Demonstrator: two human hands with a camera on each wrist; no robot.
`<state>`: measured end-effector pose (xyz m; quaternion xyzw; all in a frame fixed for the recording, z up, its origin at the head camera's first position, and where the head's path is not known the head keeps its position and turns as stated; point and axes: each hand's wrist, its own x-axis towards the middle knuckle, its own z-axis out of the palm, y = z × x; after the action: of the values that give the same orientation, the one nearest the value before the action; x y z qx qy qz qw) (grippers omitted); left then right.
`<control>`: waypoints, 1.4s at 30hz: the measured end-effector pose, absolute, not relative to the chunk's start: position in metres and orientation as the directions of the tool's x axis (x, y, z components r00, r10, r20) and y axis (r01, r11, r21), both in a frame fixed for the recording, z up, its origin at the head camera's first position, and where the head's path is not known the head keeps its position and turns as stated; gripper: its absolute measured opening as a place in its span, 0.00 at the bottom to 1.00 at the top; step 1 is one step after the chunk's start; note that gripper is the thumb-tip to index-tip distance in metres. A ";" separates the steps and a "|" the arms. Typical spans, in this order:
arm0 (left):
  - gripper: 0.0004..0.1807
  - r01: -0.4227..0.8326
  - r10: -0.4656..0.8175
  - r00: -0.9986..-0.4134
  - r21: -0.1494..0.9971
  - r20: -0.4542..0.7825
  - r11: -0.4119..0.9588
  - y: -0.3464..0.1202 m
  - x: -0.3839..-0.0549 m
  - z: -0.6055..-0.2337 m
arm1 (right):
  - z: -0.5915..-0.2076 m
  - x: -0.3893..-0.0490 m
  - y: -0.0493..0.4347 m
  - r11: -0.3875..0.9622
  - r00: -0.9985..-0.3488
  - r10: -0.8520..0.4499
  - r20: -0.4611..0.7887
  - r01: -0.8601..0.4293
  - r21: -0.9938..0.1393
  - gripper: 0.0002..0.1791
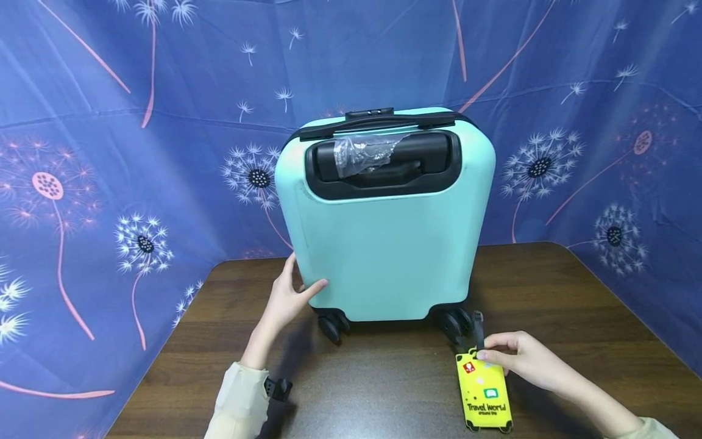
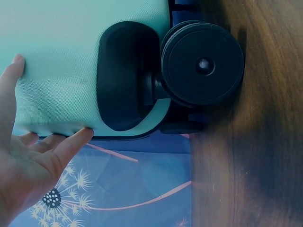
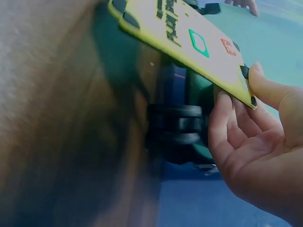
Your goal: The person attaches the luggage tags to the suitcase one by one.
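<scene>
A mint-green suitcase (image 1: 389,256) stands upright on the table with its black handle recess (image 1: 450,161) facing me. My left hand (image 1: 287,299) rests on its lower left corner, the thumb on the near face and the other fingers fairly straight along the side. That hand (image 2: 33,165) lies beside a black wheel (image 2: 203,64) in the left wrist view. My right hand (image 1: 526,360) pinches the top of a yellow luggage tag (image 1: 482,390) near its black strap (image 1: 478,329). In the right wrist view, the thumb lies over the tag (image 3: 199,42) with fingers beneath.
The suitcase stands near the back of the brown wooden table (image 1: 373,378). A blue cloth with dandelion prints (image 1: 362,55) hangs behind and at both sides. Clear plastic wrap (image 1: 364,152) clings to the suitcase's pull handle. A black band (image 1: 278,389) circles my left wrist.
</scene>
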<state>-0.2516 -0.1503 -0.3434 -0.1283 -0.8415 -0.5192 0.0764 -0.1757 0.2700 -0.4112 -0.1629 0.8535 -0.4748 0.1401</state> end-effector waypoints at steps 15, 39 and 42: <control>0.47 0.285 0.117 -0.958 0.855 0.260 0.433 -0.150 -0.253 -0.346 | -0.369 -0.167 0.280 0.534 -0.943 -0.321 0.090 -0.259 -0.805 0.10; 0.47 0.282 0.128 -0.959 0.864 0.251 0.416 -0.151 -0.253 -0.347 | -0.316 -0.159 0.279 0.585 -0.911 -0.237 0.338 -0.411 -0.699 0.09; 0.47 0.278 0.127 -0.961 0.865 0.247 0.418 -0.151 -0.252 -0.346 | -0.311 -0.158 0.279 0.568 -0.905 -0.232 0.357 -0.424 -0.706 0.10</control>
<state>-0.2523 -0.1511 -0.3462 -0.1208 -0.8389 -0.5259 0.0715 -0.1576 0.2795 -0.3110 -0.1867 0.8782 -0.4257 -0.1126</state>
